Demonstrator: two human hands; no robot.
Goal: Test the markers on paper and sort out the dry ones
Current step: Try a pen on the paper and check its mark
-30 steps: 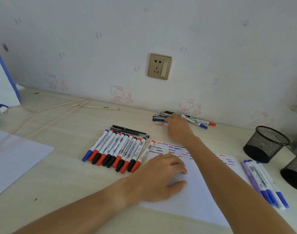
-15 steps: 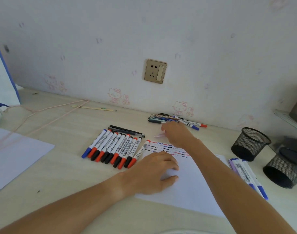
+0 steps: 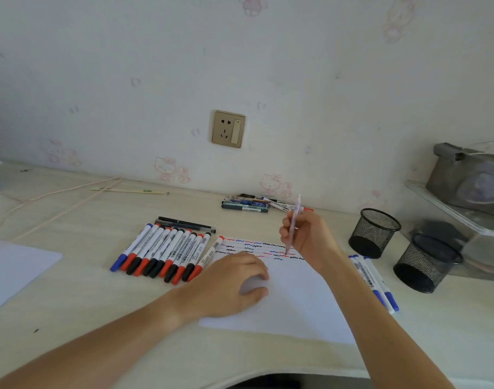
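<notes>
Several squiggle rows are already filling the paper (image 3: 282,299), which my left hand (image 3: 234,282) is pressing flat, fingers relaxed. My right hand (image 3: 307,237) is pinching a pale pen (image 3: 293,223), tip at the paper; a pile by the wall (image 3: 254,204) is seemingly awaiting testing.

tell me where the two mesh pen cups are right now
In the head view, both black mesh cups stand on the desk's right side, just beyond the blue-capped markers.

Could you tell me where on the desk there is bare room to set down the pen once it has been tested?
Bare desk lies between the row of markers and the spare sheet at left, and behind the row towards the wall. It is crowded right of the test paper, where blue markers lie beside two mesh cups.
</notes>
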